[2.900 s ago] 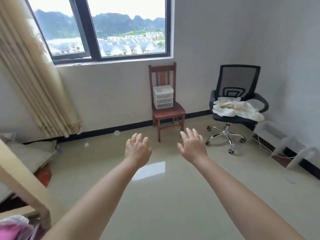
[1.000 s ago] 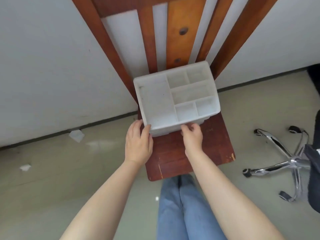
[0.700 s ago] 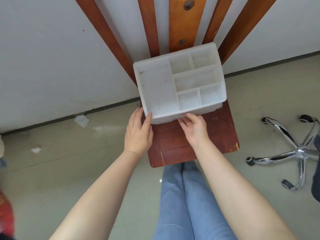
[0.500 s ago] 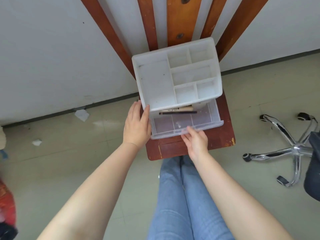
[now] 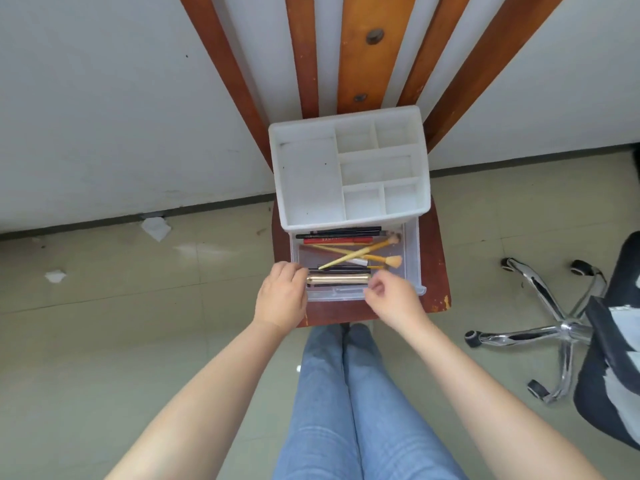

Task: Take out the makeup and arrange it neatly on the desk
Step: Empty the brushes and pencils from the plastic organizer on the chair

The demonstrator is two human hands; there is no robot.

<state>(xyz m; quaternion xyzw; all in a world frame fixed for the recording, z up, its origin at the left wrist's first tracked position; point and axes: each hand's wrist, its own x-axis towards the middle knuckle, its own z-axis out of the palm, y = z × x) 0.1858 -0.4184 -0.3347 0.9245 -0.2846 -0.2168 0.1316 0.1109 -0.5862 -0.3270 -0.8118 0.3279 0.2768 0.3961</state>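
Observation:
A white plastic organizer [image 5: 311, 178] with empty top compartments stands on a wooden chair. Its clear top drawer [image 5: 410, 258] is pulled out toward me. Inside lie yellow-handled makeup brushes [image 5: 360, 252], black and red pencils [image 5: 339, 236] and a gold tube [image 5: 337, 279] near the front. My left hand [image 5: 281, 297] is at the drawer's front left corner, its curled fingers round the gold tube's left end. My right hand [image 5: 393, 299] hovers by the tube's right end with fingers loosely curled, holding nothing that I can see.
The wooden chair [image 5: 434, 271] stands against a white wall. A black office chair with a chrome wheeled base [image 5: 554, 330] is close on the right. Paper scraps [image 5: 156, 228] lie on the tiled floor at left. My legs in jeans [image 5: 346, 393] are just before the chair.
The drawer has slid further out, showing brushes, pencils and the gold tube. My left hand left the organizer's side for the tube's left end. My right hand let go of the drawer front.

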